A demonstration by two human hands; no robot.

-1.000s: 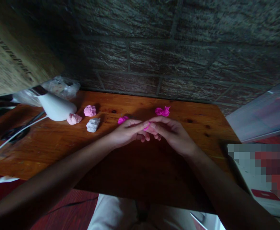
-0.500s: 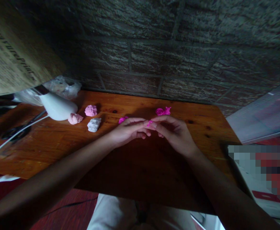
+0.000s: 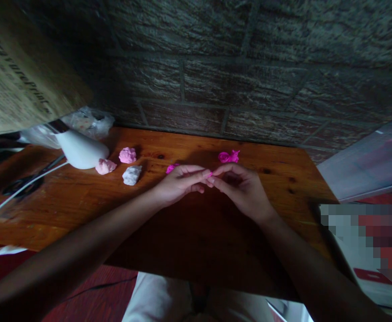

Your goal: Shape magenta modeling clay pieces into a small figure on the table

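Between the fingertips of both hands is a small piece of magenta clay (image 3: 209, 174), mostly hidden by the fingers. My left hand (image 3: 184, 182) pinches it from the left with thumb and index finger. From the right, my right hand (image 3: 241, 185) pinches at the same piece, thumb and index finger closed together. Just behind the hands, a magenta snail-shaped clay figure (image 3: 228, 156) with a coiled shell stands on the wooden table (image 3: 266, 255). A magenta clay lump (image 3: 172, 168) lies behind my left hand, partly covered by it.
To the left sit a pink clay lump (image 3: 128, 155), a paler pink lump (image 3: 106, 166) and a white lump (image 3: 132, 175). Beside them is a white lamp base (image 3: 82, 150) with a white cable (image 3: 24, 192) and black scissors (image 3: 23, 185). A brick-patterned wall (image 3: 202, 85) rises behind the table.
My fingertips have shifted slightly around the small magenta piece, and less of it shows now. The right fingers have moved a little left. The figure and the lumps stay in place.
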